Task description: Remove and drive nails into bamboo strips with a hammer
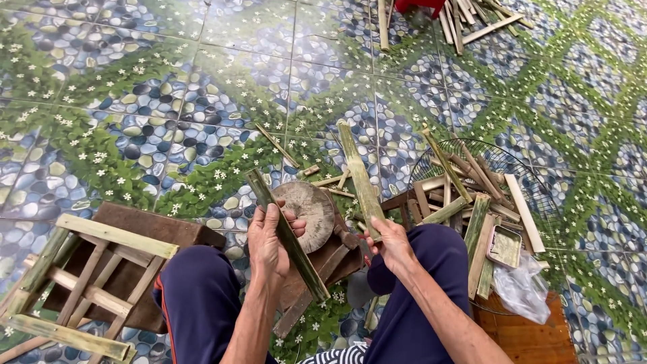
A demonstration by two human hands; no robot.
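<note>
I am looking down over my knees at a tiled floor (168,101) printed with pebbles and white flowers. My left hand (268,243) is closing its fingers around a split green bamboo strip (286,236) that is slanting from upper left down to lower right across my lap. My right hand (389,244) is gripping the lower end of a second bamboo strip (359,176), which is pointing up and away from me. Between the two hands a round wooden chopping block (311,210) is sitting on dark boards. To my left a small bamboo frame stool (87,283) is lying; to my right, cut bamboo pieces (472,202) are resting on a wire fan guard (512,162), beside a clear plastic bag (522,286).
</note>
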